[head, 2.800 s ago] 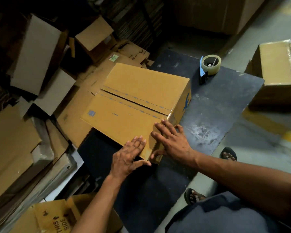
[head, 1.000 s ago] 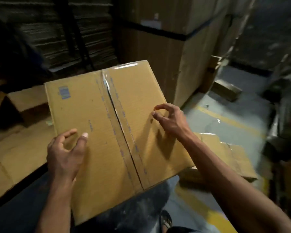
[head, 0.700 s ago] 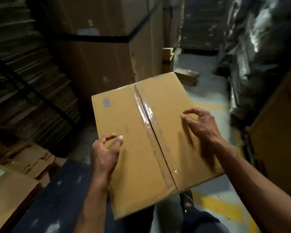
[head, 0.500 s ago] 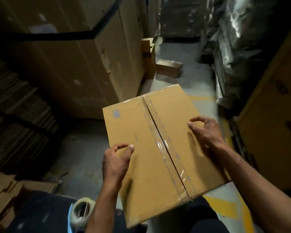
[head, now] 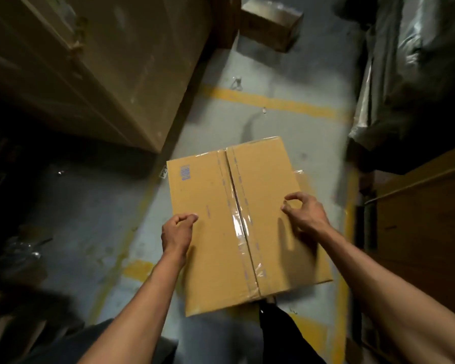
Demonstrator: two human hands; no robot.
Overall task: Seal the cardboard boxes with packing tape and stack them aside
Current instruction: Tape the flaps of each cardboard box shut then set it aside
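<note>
Tall cartons wall the floor's left edge. Over its yellow lines we hold a box, clear tape along its centre seam. Our left hand grips the box's left edge, fingers curled; our right hand rests on top near the right edge, thumb and forefinger pressed together, whether pinching anything we cannot tell.
</note>
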